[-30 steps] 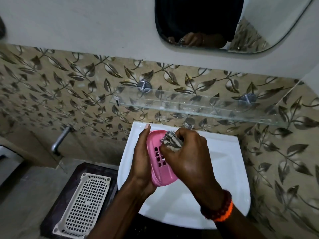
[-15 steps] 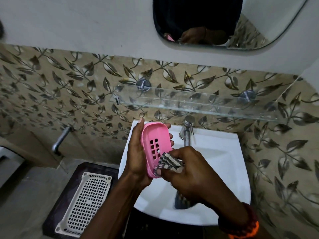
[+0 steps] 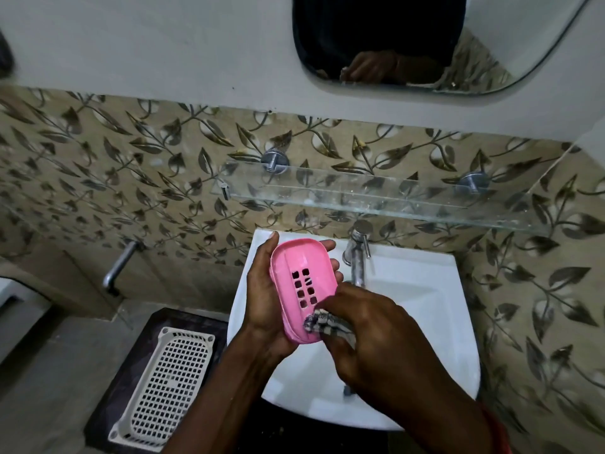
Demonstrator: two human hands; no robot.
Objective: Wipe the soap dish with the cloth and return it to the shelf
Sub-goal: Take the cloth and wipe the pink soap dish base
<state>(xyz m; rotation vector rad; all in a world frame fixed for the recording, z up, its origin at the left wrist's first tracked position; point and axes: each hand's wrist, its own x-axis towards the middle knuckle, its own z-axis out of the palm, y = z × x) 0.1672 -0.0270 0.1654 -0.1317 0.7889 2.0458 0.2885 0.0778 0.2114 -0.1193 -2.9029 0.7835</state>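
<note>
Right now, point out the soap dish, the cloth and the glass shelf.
soap dish (image 3: 302,283): head view, slotted centre.
cloth (image 3: 322,324): head view, bunched end beside the right hand's fingers.
glass shelf (image 3: 376,199): head view, bare middle of the pane.

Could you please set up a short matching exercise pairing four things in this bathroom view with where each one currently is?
Things:
1. pink soap dish
2. striped cloth
3. white perforated tray
4. glass shelf

Places:
A. fixed to the leaf-patterned wall above the tap
B. low down, left of the sink
C. held in the left hand over the sink
D. bunched in the right hand, against the dish's lower end

Pairs: 1-C, 2-D, 3-B, 4-A
</note>
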